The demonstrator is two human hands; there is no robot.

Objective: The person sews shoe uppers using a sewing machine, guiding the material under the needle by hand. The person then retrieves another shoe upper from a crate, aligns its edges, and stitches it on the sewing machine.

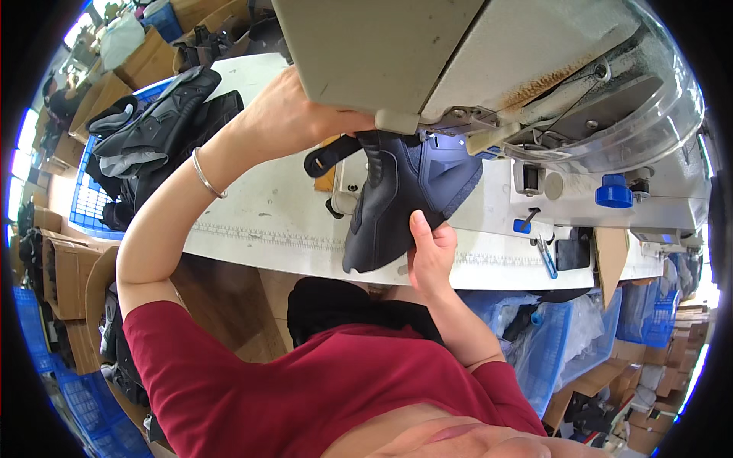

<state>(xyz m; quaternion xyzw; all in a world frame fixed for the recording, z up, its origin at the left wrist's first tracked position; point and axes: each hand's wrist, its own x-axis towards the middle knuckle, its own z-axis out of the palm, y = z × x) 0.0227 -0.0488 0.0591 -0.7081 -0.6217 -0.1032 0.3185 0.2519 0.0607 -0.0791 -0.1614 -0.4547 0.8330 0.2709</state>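
A black shoe upper (374,212) with a blue-grey textured panel (449,174) lies under the head of a sewing machine (374,53), its panelled part close to the needle area. My right hand (433,256) grips the lower edge of the upper, thumb on top and fingers curled under. My left hand (305,114) reaches to the upper's far end. One digit points along its top edge, while the other fingers are hidden behind the machine head. A black strap (330,156) with a rounded end sticks out to the left of the upper.
A blue basket (85,200) piled with black and grey shoe parts (156,126) stands at the left. On the white table (263,202) lie blue-handled snips (547,258) and a dark flat object (573,254). Blue crates (546,347) and cardboard boxes (72,278) surround the table.
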